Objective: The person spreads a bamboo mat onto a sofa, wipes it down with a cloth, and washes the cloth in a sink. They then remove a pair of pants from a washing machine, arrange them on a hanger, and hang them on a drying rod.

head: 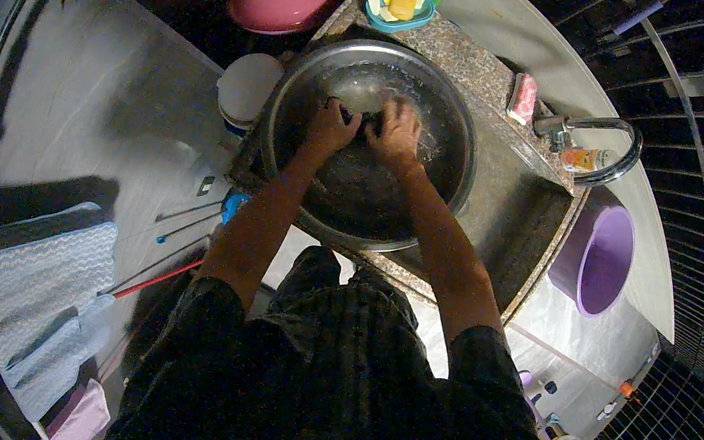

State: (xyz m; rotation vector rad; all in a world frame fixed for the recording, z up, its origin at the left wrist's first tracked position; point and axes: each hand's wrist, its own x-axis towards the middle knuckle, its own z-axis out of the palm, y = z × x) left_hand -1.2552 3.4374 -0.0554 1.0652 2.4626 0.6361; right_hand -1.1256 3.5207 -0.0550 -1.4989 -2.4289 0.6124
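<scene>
In front of me a wide round metal basin (466, 148) holds water with some suds along its far side. My left hand (333, 126) is inside it, its fingers around a dark item (345, 112), perhaps wet cloth; the dark water hides its outline. Close by on the right, my right hand (398, 131) presses down with its fingers bent and blurred by motion. Whether it grips the same dark item cannot be made out.
The basin rests over a stone sink (501, 167). A teal soap dish (413, 23) with soap pieces, a red-and-white brush or sponge (523, 99), a curved metal faucet (635, 152) and a bottle (583, 160) line its edge. A purple bucket (609, 263) is at right.
</scene>
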